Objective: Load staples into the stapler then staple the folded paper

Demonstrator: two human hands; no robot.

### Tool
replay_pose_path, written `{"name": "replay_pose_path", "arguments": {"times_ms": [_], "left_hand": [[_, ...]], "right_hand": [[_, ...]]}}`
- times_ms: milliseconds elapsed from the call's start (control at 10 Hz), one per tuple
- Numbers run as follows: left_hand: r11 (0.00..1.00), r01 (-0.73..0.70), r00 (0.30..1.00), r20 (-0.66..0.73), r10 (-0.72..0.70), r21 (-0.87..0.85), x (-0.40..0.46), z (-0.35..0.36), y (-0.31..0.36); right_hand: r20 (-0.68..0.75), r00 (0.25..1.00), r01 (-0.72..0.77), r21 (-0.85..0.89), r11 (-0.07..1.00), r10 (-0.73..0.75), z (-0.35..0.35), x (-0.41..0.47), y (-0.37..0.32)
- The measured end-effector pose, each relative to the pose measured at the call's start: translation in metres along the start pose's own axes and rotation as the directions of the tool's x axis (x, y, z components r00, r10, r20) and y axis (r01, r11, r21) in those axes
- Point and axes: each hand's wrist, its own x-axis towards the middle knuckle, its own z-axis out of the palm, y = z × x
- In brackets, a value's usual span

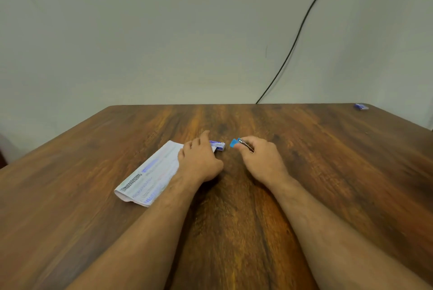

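A folded printed paper [150,172] lies on the wooden table [328,160], left of centre. My left hand [199,158] rests over the paper's far right corner, its fingers on a small white and blue staple box [220,145]. My right hand [260,158] sits just right of it, closed on a small blue stapler [235,142] with a metal part showing between the fingers. Most of the stapler is hidden by the hand. A small gap separates the box and the stapler.
A second small blue box [361,106] lies at the table's far right corner. A black cable [300,32] runs down the pale wall behind the table's back edge.
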Motion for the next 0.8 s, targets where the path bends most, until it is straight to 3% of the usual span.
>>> {"name": "replay_pose_path", "arguments": {"times_ms": [100, 200, 400, 500, 600, 800], "left_hand": [[0.993, 0.114, 0.993, 0.042, -0.114, 0.016, 0.002, -0.006, -0.004], [0.989, 0.101, 0.994, 0.026, -0.105, 0.112, 0.006, -0.014, -0.005], [0.959, -0.138, 0.986, -0.053, 0.156, 0.246, 0.034, -0.013, -0.003], [0.917, -0.245, 0.944, -0.140, 0.300, 0.315, 0.075, -0.020, -0.010], [0.897, -0.261, 0.901, -0.242, 0.359, 0.356, 0.130, -0.034, -0.017], [0.889, -0.244, 0.810, -0.422, 0.407, 0.388, 0.215, -0.129, 0.019]], "right_hand": [[0.136, 0.990, 0.078, -0.324, 0.943, -0.035, -0.004, -0.004, -0.005], [0.271, 0.963, 0.117, -0.425, 0.897, 0.003, -0.009, -0.005, -0.012], [0.343, 0.939, 0.197, -0.441, 0.876, -0.039, -0.012, 0.014, -0.012], [0.221, 0.960, 0.248, -0.397, 0.884, -0.170, -0.011, 0.061, -0.011], [0.057, 0.965, 0.255, -0.431, 0.866, -0.256, -0.012, 0.123, -0.021], [-0.105, 0.940, 0.225, -0.530, 0.818, -0.326, -0.050, 0.238, -0.071]]}}
